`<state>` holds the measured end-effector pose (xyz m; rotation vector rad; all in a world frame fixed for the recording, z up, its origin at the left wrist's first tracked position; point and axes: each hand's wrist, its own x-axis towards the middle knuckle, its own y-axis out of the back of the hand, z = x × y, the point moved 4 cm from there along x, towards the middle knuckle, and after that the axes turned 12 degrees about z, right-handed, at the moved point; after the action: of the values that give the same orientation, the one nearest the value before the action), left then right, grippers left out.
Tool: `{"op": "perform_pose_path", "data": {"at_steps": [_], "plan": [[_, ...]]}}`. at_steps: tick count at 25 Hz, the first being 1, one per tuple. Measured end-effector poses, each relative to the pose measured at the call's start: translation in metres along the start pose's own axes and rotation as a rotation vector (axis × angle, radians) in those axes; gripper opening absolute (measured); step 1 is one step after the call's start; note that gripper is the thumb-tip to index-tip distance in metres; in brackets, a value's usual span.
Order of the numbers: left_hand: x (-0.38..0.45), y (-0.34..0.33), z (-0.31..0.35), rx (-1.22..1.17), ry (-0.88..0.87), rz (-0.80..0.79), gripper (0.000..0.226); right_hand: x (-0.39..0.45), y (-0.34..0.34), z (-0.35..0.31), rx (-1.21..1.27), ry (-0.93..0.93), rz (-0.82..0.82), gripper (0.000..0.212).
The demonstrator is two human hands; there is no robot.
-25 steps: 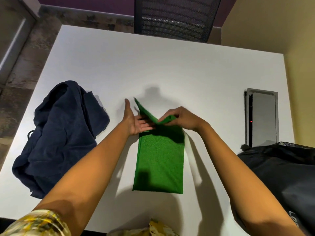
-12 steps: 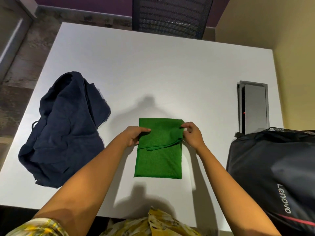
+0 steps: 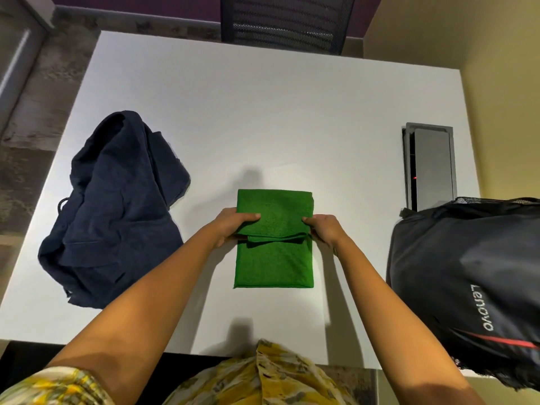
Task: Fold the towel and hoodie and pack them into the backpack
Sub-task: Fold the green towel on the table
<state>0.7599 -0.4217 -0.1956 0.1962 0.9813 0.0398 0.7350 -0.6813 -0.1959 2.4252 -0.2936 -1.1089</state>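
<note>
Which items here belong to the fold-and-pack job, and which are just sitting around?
Job: green towel, gripped by left hand and right hand; navy hoodie, unfolded; black backpack.
Bystanders: table cable hatch; mesh chair.

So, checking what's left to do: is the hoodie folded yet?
Not folded. The navy hoodie lies crumpled in a heap on the white table, apart from both hands.

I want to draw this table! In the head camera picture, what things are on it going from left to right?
navy hoodie → left hand → green towel → right hand → black backpack
</note>
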Motion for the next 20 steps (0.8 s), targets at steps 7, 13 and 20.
{"op": "perform_pose_path", "data": {"at_steps": [7,13,20], "plan": [[-0.014,0.016,-0.02,-0.046,0.02,-0.085,0.034,-0.031,-0.006,0.021,0.484,-0.25,-0.149,0.013],[-0.034,0.021,-0.057,-0.058,0.117,-0.32,0.04,-0.061,-0.018,0.064,0.7,-0.367,-0.162,0.013],[-0.031,0.016,-0.097,0.206,-0.039,-0.079,0.031,-0.071,-0.021,0.088,0.093,0.016,0.075,0.023]]}}
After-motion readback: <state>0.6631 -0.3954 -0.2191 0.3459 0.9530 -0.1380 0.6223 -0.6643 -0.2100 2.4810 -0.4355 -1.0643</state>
